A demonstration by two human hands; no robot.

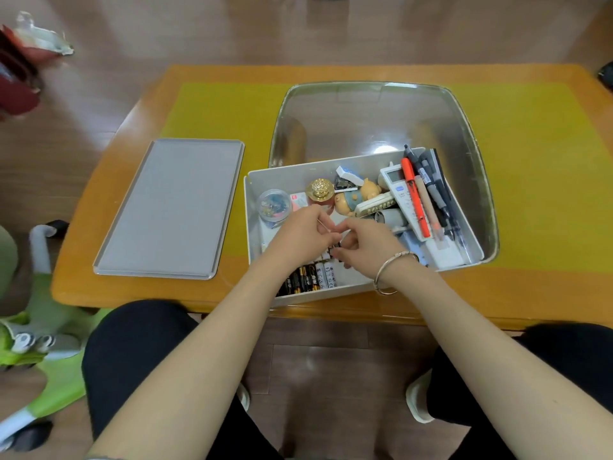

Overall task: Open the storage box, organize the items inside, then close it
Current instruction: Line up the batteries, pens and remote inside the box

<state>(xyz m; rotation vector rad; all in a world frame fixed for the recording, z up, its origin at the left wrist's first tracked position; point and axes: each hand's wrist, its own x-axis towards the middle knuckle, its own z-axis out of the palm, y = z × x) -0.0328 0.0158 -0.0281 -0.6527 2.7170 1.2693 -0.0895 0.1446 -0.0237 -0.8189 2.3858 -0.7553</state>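
Both hands over open white plastic box; grip unclear, fingers curled, small dark obj. between.

The white storage box sits open on the table, skewed so its long axis runs from about eight o'clock to two o'clock. Its flat grey lid lies off it at nine o'clock, resting rim-up on the table. Inside, batteries line the near wall at six o'clock, pens crowd the three o'clock end, and a round clear tub sits at ten o'clock.
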